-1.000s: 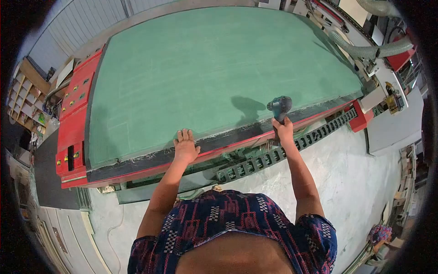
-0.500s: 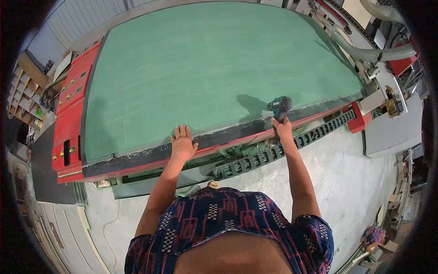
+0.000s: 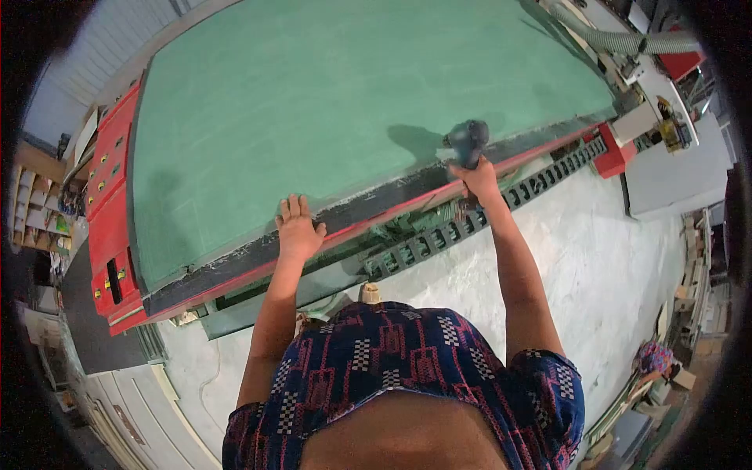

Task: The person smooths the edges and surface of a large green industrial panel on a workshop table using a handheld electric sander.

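My right hand (image 3: 479,179) is wrapped around the grip of a dark cordless drill (image 3: 468,142). The drill is slightly blurred, its nose pointing left over the near edge of a large green-topped machine bed (image 3: 352,94). Whether its tip touches the surface I cannot make out. My left hand (image 3: 299,233) lies flat, palm down, across the bed's black border (image 3: 368,205), with fingers reaching onto the green. Nothing is held in it.
A black cable chain (image 3: 439,239) runs below the bed's red front edge. Red panels (image 3: 110,204) line the left side, and a grey ribbed hose (image 3: 603,37) hangs at upper right. Another person (image 3: 656,359) is at lower right, near stacked boards.
My view has tilted and turned a little, so the bed sits higher in the picture. My left hand stays on the border, and my right hand still holds the drill over the near edge.
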A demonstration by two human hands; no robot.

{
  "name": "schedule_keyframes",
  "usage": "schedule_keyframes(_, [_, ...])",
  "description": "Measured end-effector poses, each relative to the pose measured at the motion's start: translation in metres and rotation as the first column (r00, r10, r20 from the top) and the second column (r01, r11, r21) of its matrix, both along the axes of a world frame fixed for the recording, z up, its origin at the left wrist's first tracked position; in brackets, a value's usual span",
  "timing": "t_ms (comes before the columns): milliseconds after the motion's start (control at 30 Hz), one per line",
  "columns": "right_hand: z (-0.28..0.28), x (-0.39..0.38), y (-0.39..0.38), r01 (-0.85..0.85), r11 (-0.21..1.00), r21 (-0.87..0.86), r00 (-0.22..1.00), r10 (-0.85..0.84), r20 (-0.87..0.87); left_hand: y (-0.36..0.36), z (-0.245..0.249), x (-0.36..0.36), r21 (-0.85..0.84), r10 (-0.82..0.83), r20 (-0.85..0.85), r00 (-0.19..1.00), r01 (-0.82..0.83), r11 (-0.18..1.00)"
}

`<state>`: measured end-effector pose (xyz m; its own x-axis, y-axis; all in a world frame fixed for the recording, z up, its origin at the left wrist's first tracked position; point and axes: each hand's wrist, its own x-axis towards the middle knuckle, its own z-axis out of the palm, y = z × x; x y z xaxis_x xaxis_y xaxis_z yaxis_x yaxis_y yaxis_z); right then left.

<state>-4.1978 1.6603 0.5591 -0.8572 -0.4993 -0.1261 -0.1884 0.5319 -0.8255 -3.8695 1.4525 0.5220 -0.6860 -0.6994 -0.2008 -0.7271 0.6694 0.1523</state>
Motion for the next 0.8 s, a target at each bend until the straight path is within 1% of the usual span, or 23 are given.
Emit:
schedule_keyframes(33, [0.002, 0.0, 0.0, -0.004, 1.0, 0.01, 1.0, 0.004, -0.011, -0.001, -0.001, 0.0, -0.009, -0.002, 0.005, 1.0, 0.002, 1.0])
schedule_keyframes(67, [0.005, 0.001, 0.0, 0.018, 0.999, -0.028, 0.998, -0.016, 0.056, -0.001, -0.003, 0.0, -0.016, -0.007, -0.01, 1.0, 0.007, 1.0])
schedule_keyframes(167, [0.01, 0.001, 0.002, 0.012, 0.996, -0.092, 0.994, -0.002, 0.112, -0.001, -0.003, 0.0, -0.028, -0.008, -0.011, 1.0, 0.008, 1.0])
schedule_keyframes(200, [0.008, -0.001, 0.001, 0.031, 0.998, -0.052, 0.993, -0.025, 0.118, -0.001, -0.002, 0.0, -0.027, -0.004, -0.012, 1.0, 0.004, 1.0])
schedule_keyframes(400, [0.012, 0.004, 0.003, -0.005, 0.999, -0.053, 0.997, 0.009, 0.076, -0.001, 0.001, -0.001, -0.017, -0.002, -0.021, 1.0, 0.001, 1.0])
schedule_keyframes(600, [-0.008, -0.003, 0.001, -0.001, 1.0, -0.025, 1.0, 0.001, -0.009, -0.003, -0.002, 0.0, -0.045, -0.028, -0.047, 0.999, 0.026, 0.999])
schedule_keyframes(700, [0.002, 0.0, -0.001, 0.021, 0.994, 0.109, 0.999, -0.025, 0.031, -0.002, -0.005, 0.002, -0.064, -0.038, -0.044, 0.998, 0.035, 0.997])
schedule_keyframes(800, [-0.01, -0.007, -0.003, 0.029, 0.994, 0.109, 0.999, -0.024, -0.045, -0.003, -0.004, 0.002, -0.066, -0.053, -0.04, 0.998, 0.05, 0.997])
